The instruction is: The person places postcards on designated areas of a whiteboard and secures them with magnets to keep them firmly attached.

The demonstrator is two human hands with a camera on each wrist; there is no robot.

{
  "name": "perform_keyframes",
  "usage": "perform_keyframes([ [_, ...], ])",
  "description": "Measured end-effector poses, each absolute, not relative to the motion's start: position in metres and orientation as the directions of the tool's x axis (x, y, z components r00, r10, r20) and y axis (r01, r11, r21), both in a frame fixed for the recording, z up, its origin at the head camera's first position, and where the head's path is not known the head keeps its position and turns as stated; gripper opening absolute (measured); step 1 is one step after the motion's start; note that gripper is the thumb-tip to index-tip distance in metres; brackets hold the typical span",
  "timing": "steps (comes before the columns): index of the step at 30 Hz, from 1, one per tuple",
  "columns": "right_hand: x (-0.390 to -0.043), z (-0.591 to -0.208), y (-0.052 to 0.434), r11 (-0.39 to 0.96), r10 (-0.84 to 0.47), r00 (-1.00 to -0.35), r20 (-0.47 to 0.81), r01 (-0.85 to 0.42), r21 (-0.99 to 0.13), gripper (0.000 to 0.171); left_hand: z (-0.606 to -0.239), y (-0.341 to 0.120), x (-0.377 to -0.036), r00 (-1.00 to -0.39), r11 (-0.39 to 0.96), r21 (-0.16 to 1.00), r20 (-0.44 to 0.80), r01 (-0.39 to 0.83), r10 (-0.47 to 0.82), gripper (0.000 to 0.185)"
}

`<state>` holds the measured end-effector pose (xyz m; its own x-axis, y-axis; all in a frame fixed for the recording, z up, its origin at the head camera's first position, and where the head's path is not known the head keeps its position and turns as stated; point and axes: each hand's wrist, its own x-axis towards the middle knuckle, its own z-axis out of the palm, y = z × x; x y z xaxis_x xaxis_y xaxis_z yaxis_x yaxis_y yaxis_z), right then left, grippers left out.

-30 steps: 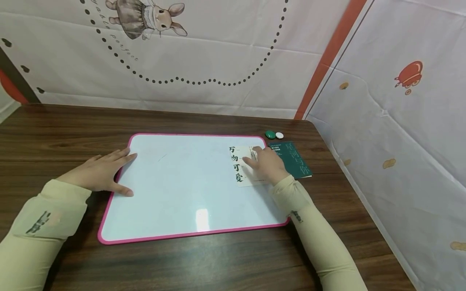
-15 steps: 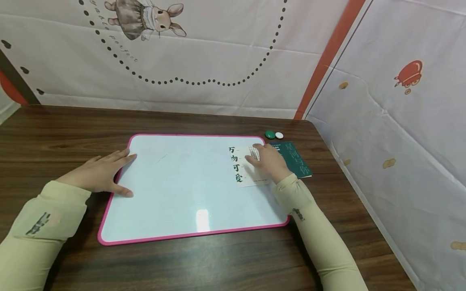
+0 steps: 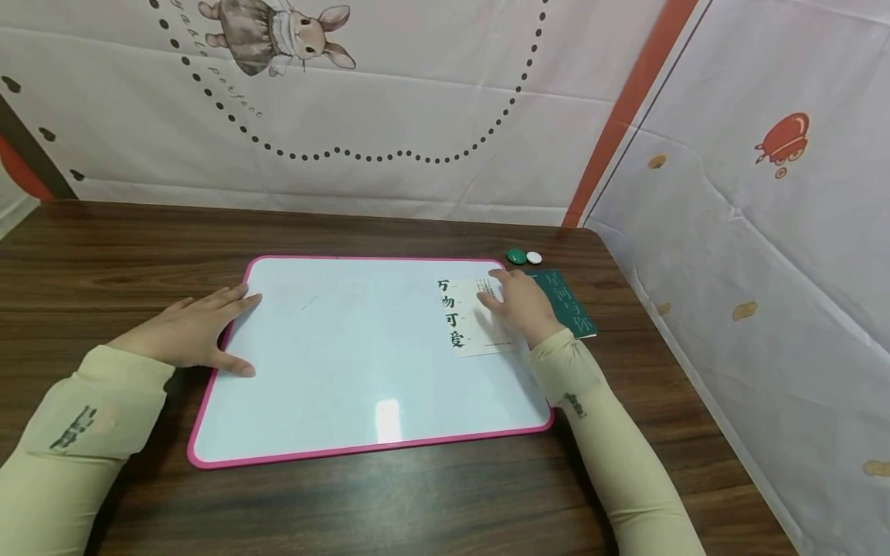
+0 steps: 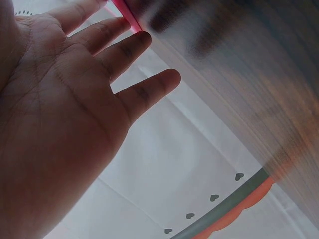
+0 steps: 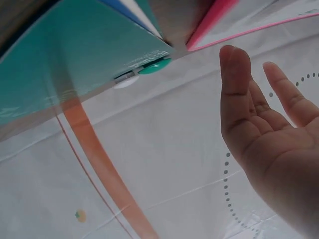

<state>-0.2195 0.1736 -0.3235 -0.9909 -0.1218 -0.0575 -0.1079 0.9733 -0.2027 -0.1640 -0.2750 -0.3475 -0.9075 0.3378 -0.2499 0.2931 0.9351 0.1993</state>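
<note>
A whiteboard (image 3: 327, 355) with a pink rim lies on the wooden table. My left hand (image 3: 191, 328) rests at its left edge with fingers spread, thumb and forefinger reaching over the rim; the left wrist view shows fingertips of this hand (image 4: 65, 94) at the pink rim. On the board's right part lies a white card (image 3: 476, 332) with large dark green characters down its left side. My right hand (image 3: 527, 307) is over the card's right side, holding nothing, thumb apart from the fingers. In the right wrist view, the fingers of this hand (image 5: 269, 129) are slightly bent.
A dark green booklet (image 3: 568, 309) lies just right of the board, partly behind my right hand. Behind it sit a green round piece (image 3: 516, 256) and a white one (image 3: 534, 258). Printed white cloth (image 3: 403, 100) hangs along the table's back and right sides.
My right hand has drifted a little to the right and away from me, uncovering more of the card's right side. The card, the board and my left hand stay where they were.
</note>
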Motion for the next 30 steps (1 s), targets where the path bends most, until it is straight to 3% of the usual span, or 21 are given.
perform_keyframes([
  [30,-0.227,-0.327,0.193,0.963,-0.092,-0.996,0.003,-0.09,-0.253,0.059,-0.343,-0.273,-0.162,-0.904,0.928,0.194,-0.231,0.319,0.359,0.124],
])
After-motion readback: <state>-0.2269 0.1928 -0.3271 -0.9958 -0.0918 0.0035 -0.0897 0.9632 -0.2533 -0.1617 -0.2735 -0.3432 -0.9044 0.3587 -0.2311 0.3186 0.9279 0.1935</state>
